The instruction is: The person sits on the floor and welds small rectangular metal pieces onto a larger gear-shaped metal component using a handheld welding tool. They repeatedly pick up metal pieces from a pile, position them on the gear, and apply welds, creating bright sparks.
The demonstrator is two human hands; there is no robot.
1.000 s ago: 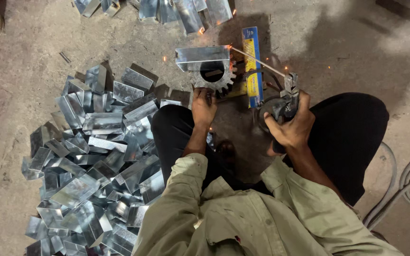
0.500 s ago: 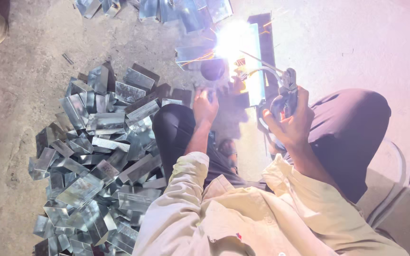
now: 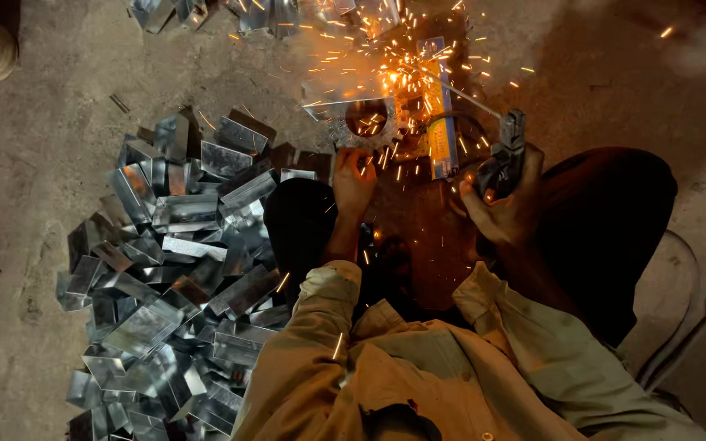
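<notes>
Concrete floor; right hand [image 3: 507, 208] grips electrode holder [image 3: 507, 151] (rod aims up-left, sparks)

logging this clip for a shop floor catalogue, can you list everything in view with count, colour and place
bent sheet-metal pieces: a large heap, too many to count, shiny silver, on the floor at the left
more sheet-metal pieces: a smaller group, silver, top edge
metal box piece: one, silver, top centre, under the sparks
toothed gear wheel: one, grey, partly under the box piece
flat bar: one, blue and yellow, right of the gear
sparks: many, orange, spraying around the box piece
welding rod: one, thin, running from the holder to the sparks
electrode holder: one, dark, in the right hand
cables: a few, dark, floor at the right
concrete floor: grey
left hand: grip resting by the gear
right hand: grip closed on the electrode holder
</notes>
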